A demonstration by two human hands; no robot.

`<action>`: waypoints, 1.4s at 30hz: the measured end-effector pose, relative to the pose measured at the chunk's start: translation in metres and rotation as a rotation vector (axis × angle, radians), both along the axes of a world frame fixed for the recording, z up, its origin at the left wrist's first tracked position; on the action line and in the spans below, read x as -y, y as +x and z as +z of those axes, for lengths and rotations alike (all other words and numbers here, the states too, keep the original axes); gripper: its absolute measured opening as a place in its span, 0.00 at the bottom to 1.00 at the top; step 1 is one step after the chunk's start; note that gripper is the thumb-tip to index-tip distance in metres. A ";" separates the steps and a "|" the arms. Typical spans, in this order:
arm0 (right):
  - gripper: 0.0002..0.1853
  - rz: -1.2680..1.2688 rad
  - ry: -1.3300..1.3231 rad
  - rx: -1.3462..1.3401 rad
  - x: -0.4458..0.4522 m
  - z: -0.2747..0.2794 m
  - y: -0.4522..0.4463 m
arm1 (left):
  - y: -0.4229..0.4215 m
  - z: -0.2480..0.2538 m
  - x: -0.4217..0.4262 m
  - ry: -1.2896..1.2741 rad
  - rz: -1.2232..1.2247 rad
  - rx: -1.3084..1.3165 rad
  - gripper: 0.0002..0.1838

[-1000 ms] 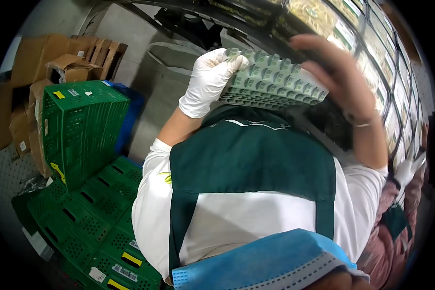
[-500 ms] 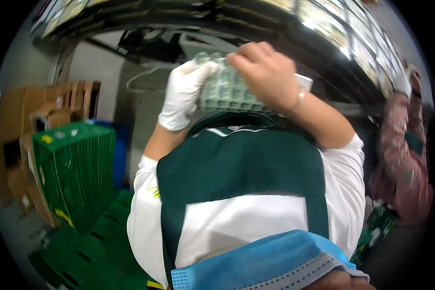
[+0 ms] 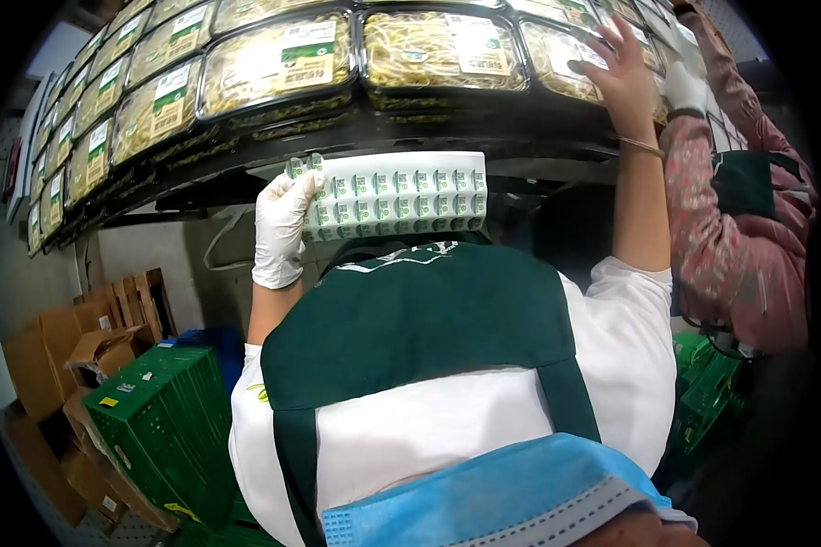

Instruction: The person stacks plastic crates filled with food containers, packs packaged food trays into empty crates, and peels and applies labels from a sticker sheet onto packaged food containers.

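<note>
My left hand (image 3: pixel 283 223), in a white glove, grips the left end of a sheet of labels (image 3: pixel 401 196) in front of my apron. Rows of small green-and-white stickers with printed codes cover the lower part of the sheet, while its upper strip is blank. A couple of round stickers stand up near the gloved fingertips. My bare right hand (image 3: pixel 631 87) is raised with its fingers spread, above a clear-lidded tray of noodle-like food (image 3: pixel 561 59). Something small and dark shows at the thumb tip; I cannot make out what.
Stacked, labelled food trays (image 3: pixel 274 64) fill the dark-edged table ahead. On the right a co-worker's gloved hand (image 3: pixel 686 89) and patterned sleeve (image 3: pixel 711 201) are close to my right arm. Green crates (image 3: pixel 169 428), cardboard boxes (image 3: pixel 50 365) and a wooden pallet (image 3: pixel 141 305) stand at the left.
My right hand has left the label sheet and reached forward and right over the trays, its fingers now spread. My left hand still holds the sheet. The view has tilted up towards the trays.
</note>
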State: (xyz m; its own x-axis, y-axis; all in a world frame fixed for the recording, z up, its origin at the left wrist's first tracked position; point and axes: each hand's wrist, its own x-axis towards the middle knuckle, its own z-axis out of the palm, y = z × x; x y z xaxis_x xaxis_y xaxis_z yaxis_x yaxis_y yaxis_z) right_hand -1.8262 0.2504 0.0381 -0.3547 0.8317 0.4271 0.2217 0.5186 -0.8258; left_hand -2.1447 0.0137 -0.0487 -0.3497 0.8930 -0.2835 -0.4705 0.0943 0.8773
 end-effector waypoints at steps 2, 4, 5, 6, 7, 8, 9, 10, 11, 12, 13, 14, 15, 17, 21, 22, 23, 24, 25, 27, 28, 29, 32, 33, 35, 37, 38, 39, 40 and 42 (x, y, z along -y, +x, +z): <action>0.37 -0.080 0.078 0.153 -0.002 -0.002 -0.007 | 0.002 0.003 -0.008 -0.011 -0.018 -0.013 0.06; 0.36 -0.084 0.059 0.218 0.001 -0.005 -0.012 | -0.003 0.000 -0.009 -0.013 -0.039 -0.031 0.06; 0.36 -0.089 0.054 0.218 0.003 -0.007 -0.015 | -0.004 -0.001 -0.011 -0.012 -0.030 -0.027 0.06; 0.35 -0.088 0.104 0.304 0.007 -0.007 -0.018 | -0.003 -0.002 -0.013 -0.009 -0.023 -0.022 0.06; 0.34 -0.085 0.154 0.391 0.007 -0.006 -0.018 | -0.002 -0.002 -0.017 -0.011 -0.026 -0.020 0.06; 0.31 -0.037 0.213 0.379 0.002 -0.018 -0.017 | -0.001 -0.002 -0.019 -0.012 -0.023 -0.027 0.06; 0.31 -0.065 0.415 0.530 -0.001 -0.023 -0.014 | 0.000 -0.001 -0.020 -0.014 -0.019 -0.034 0.06; 0.31 -0.091 0.618 0.680 -0.004 -0.025 -0.010 | 0.001 -0.001 -0.020 -0.016 -0.014 -0.041 0.06; 0.32 -0.206 0.564 0.729 -0.006 -0.024 -0.005 | 0.000 -0.003 -0.019 -0.018 -0.014 -0.039 0.06; 0.34 -0.321 0.512 0.776 -0.009 -0.022 0.002 | -0.002 -0.006 -0.018 -0.029 -0.028 -0.064 0.06; 0.38 -0.451 0.486 0.880 -0.022 -0.024 0.013 | -0.003 -0.008 -0.017 -0.034 -0.039 -0.087 0.06; 0.37 -0.449 0.521 0.791 -0.031 -0.019 0.012 | -0.002 -0.007 -0.018 -0.030 -0.035 -0.084 0.06; 0.37 -0.381 0.261 0.511 -0.045 -0.015 0.005 | -0.001 -0.004 -0.019 -0.029 -0.055 -0.089 0.06; 0.37 -0.304 -0.004 0.229 -0.075 -0.020 -0.009 | 0.002 0.007 -0.019 -0.033 -0.104 -0.094 0.05; 0.25 -0.260 -0.048 0.311 -0.139 -0.042 -0.030 | 0.000 0.010 -0.015 -0.049 -0.095 -0.178 0.05; 0.25 -0.313 0.020 0.314 -0.124 -0.026 -0.049 | 0.000 0.009 -0.014 -0.051 -0.087 -0.174 0.05; 0.24 -0.381 -0.065 0.490 -0.108 -0.005 -0.065 | 0.000 0.006 -0.013 -0.051 -0.067 -0.112 0.05; 0.24 -0.375 -0.067 0.495 -0.107 -0.008 -0.067 | 0.000 0.004 -0.012 -0.053 -0.050 -0.052 0.05; 0.23 -0.368 0.159 0.541 -0.106 -0.012 -0.066 | 0.000 0.001 -0.010 -0.058 -0.049 -0.049 0.05; 0.23 -0.389 0.254 0.658 -0.112 -0.025 -0.060 | -0.003 -0.004 -0.006 -0.107 -0.036 -0.061 0.06; 0.23 -0.387 0.251 0.660 -0.124 -0.037 -0.046 | -0.003 -0.003 -0.004 -0.111 -0.035 -0.060 0.06; 0.22 -0.511 0.453 0.712 -0.140 -0.051 -0.028 | -0.003 -0.002 -0.003 -0.109 -0.011 -0.045 0.06; 0.22 -0.350 0.232 1.376 -0.152 -0.009 -0.008 | -0.003 -0.003 -0.004 -0.090 0.032 -0.018 0.06; 0.22 -0.466 0.225 1.075 -0.181 -0.022 0.004 | -0.003 -0.001 -0.003 -0.106 0.019 -0.031 0.06; 0.22 -0.566 0.218 0.761 -0.229 -0.038 0.006 | -0.006 0.001 -0.004 -0.136 0.000 -0.075 0.05; 0.22 -0.521 0.186 0.620 -0.251 -0.038 -0.016 | -0.005 0.006 -0.005 -0.123 0.007 -0.095 0.05; 0.22 -0.494 0.170 0.551 -0.260 -0.038 -0.029 | -0.004 0.009 -0.005 -0.113 0.008 -0.111 0.05; 0.22 -0.466 0.153 0.485 -0.268 -0.037 -0.042 | -0.002 0.013 -0.004 -0.118 0.010 -0.121 0.04; 0.22 -0.435 0.135 0.419 -0.274 -0.036 -0.056 | 0.000 0.016 -0.004 -0.119 0.023 -0.120 0.04; 0.22 -0.533 0.181 0.531 -0.261 -0.025 -0.080 | 0.002 0.018 -0.001 -0.180 0.061 -0.113 0.04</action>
State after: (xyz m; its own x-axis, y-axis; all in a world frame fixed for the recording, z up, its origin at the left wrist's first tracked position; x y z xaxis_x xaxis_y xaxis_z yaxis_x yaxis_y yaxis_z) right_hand -1.9058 0.5110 0.0131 -0.1216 0.8808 0.4577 0.8216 0.3480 -0.4515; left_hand -2.1425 0.0145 -0.0307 -0.4401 0.8076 -0.3926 -0.3795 0.2290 0.8964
